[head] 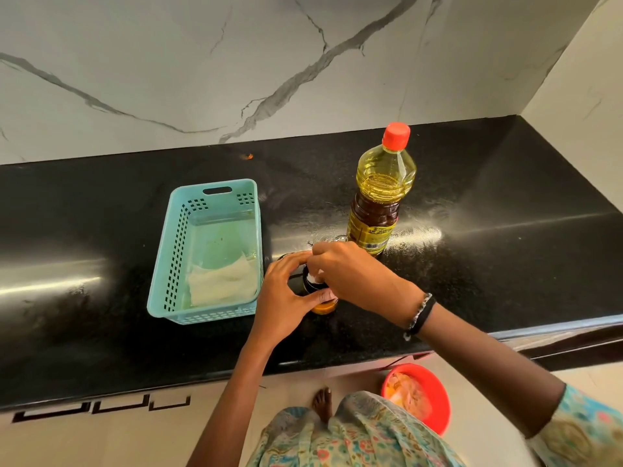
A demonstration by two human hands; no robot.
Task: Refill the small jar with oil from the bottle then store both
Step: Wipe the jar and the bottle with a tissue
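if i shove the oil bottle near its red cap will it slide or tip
Probably tip: the oil bottle is tall and narrow on a small base. The oil filling most of it likely makes it heavy. The polished counter might let it slide if pushed low.

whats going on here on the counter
A person has both hands on a small jar on the black counter: the left hand holds its side, the right hand is curled over its top. The red-capped oil bottle stands upright just behind, and a blue basket sits to the left.
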